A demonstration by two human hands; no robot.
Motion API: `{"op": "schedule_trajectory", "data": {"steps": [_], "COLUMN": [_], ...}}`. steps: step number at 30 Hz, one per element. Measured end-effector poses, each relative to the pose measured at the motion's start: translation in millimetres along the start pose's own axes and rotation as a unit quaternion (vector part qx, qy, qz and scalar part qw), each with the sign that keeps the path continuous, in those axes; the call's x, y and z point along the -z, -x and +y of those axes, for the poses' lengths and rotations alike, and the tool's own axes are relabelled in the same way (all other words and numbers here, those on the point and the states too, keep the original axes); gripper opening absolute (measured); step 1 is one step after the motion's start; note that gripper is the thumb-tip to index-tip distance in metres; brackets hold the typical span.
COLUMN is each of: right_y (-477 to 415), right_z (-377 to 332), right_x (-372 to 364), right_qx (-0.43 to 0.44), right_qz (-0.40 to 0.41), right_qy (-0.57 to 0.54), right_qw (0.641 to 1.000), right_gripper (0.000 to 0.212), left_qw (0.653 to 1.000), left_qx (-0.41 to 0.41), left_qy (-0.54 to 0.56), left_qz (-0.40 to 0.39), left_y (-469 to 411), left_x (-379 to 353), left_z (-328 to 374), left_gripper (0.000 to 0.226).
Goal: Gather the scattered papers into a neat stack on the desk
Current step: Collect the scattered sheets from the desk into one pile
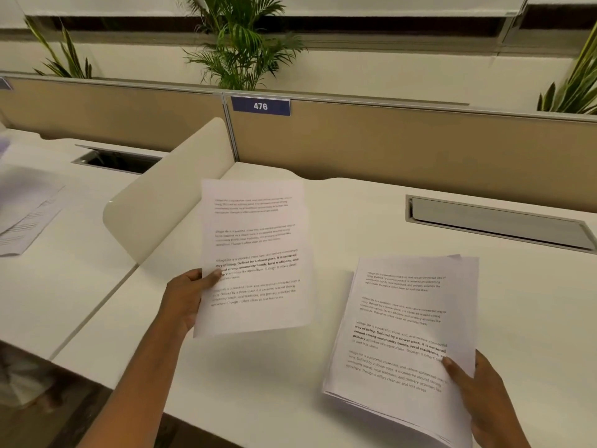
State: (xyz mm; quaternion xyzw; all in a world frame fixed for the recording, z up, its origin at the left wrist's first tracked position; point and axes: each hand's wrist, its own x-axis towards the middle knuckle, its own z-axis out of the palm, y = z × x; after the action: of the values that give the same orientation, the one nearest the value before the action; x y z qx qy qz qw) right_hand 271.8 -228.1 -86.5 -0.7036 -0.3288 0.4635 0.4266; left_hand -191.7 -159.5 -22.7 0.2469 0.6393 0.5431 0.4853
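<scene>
My left hand grips a single printed sheet by its left edge, thumb on top, holding it lifted above the white desk. My right hand holds a bundle of several printed papers at its lower right corner, thumb pressed on the top page. The bundle's sheets are slightly fanned and its edges do not line up. The single sheet is to the left of the bundle and apart from it.
A cream divider panel separates this desk from the left desk, where more papers lie. A closed grey cable flap sits at the back right, an open cable slot at the back left. A tan partition with label 476 and plants stand behind.
</scene>
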Motion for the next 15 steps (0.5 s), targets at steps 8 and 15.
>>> {"op": "schedule_trajectory", "data": {"steps": [8, 15], "right_y": [17.0, 31.2], "right_z": [-22.6, -41.0], "right_x": [-39.2, -75.9], "right_qx": [0.027, -0.001], "right_qz": [-0.081, -0.157], "right_qy": [-0.002, -0.036], "right_qw": [0.996, 0.987], "right_gripper": [0.041, 0.039], "left_qw": [0.991, 0.989], "left_qx": [0.055, 0.044], "left_qy": [-0.036, -0.103], "left_qz": [-0.116, -0.099], "left_y": [39.0, 56.8], "left_x": [-45.5, -55.1], "left_z": [-12.9, -30.5], "left_gripper": [0.029, 0.014]}}
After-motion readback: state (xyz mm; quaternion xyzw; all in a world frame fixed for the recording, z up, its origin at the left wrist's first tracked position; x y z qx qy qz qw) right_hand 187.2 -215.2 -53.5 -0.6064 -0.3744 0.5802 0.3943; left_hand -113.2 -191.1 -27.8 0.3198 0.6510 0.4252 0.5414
